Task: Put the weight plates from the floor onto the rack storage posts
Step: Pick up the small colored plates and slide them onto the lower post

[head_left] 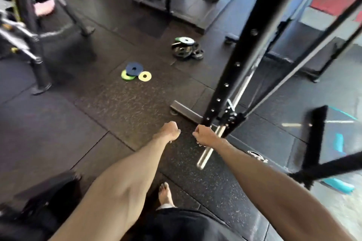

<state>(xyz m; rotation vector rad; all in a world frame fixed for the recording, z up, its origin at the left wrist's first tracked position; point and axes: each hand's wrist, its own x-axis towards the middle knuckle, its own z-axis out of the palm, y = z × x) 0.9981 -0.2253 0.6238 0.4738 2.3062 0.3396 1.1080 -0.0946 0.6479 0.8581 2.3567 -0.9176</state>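
Note:
Three small plates lie together on the floor ahead: a blue plate [133,68] on top, a green plate [126,75] to its left and a yellow plate [145,76] to its right. Farther off sits a pile of black plates [186,50] with a light-coloured plate on top. The black rack upright [235,60] rises at right; a chrome storage post [206,154] sticks out near its base. My left hand [170,131] and my right hand [202,135] hang in front of me, fingers curled, holding nothing. The right hand is just beside the chrome post.
The rack's floor foot [184,110] runs left from the upright. Black gym machine frames [37,51] stand at left, and a bench base [176,0] at the back. My bare foot [165,194] is on the rubber floor. A dark bag [39,209] lies at bottom left.

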